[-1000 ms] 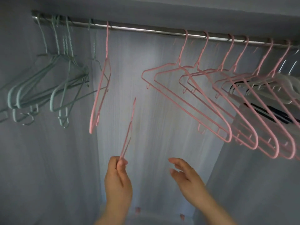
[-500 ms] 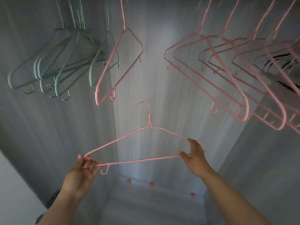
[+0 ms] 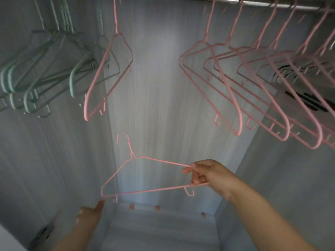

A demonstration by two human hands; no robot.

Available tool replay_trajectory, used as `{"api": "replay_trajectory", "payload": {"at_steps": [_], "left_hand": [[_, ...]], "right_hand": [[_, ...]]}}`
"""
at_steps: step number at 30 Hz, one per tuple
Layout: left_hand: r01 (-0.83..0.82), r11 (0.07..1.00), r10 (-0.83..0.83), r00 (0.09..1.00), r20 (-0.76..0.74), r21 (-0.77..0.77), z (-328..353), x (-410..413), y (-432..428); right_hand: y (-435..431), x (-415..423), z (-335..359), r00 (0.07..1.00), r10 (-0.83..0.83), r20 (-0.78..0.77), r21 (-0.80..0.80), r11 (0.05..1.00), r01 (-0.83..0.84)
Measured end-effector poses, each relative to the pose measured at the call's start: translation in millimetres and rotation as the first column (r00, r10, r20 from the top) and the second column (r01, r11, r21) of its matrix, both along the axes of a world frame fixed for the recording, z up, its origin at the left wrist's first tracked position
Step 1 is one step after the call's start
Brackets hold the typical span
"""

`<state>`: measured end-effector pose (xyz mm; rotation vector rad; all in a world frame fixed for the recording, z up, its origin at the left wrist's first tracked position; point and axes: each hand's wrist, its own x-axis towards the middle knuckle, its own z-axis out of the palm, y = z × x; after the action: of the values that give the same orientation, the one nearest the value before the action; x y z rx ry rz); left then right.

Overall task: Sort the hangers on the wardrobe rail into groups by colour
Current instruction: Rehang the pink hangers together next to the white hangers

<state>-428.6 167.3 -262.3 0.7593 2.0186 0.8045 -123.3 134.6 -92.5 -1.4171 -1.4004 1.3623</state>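
1. Hanging from nothing, one thin pink wire hanger (image 3: 145,175) sits low in the middle of the wardrobe, off the rail (image 3: 272,1), hook uppermost and tilted slightly left.
2. The right hand (image 3: 204,173) is closed on the hanger's right end, fingers pinching the upper arm and the bottom bar together.
3. The left hand (image 3: 90,214) is below the hanger's left corner, one extended fingertip touching or nearly touching it; the other fingers are blurred, so I cannot tell whether this hand is open or closed.
4. One pink hanger (image 3: 108,75) hangs alone above left, just beside the green group.
5. The green hangers (image 3: 45,73) are bunched at the far left; they overlap too much to count, but at least four show.
6. On the right, a group of pink hangers (image 3: 253,91) hangs from the rail: about six hooks are countable, more running off the edge.
7. Behind them at the far right, pale hangers with dark strips (image 3: 308,100) are partly hidden.
8. Three small pinkish pegs (image 3: 157,208) line the back wall's bottom edge.
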Motion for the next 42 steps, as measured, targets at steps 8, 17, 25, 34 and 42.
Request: {"api": "replay_trajectory", "payload": {"at_steps": [8,17,25,34,42], "left_hand": [[0.313,0.622,-0.595,0.784,0.174,0.718,129,90,-53],[0.141,0.444,-0.751,0.597,0.281,0.885,190,72,-87],[0.029,0.215,-0.243,0.97,0.025,0.976,199,48,-47],[0.378,0.227,-0.245,0.914,-0.323,0.898,224,56,-18],[0.349,0.19,-0.233,0.924,-0.303,0.918,240,60,-6]], "right_hand": [[-55,-100,35,0.919,-0.171,-0.354,0.093,0.972,0.217],[-79,-141,86,0.947,-0.251,-0.2,0.533,0.783,0.32],[-40,-156,120,0.966,-0.226,-0.129,0.683,0.686,0.252],[10,-143,116,0.917,-0.379,-0.126,0.627,0.686,0.37],[-38,-160,91,0.768,-0.615,0.18,0.877,0.453,0.158]]}}
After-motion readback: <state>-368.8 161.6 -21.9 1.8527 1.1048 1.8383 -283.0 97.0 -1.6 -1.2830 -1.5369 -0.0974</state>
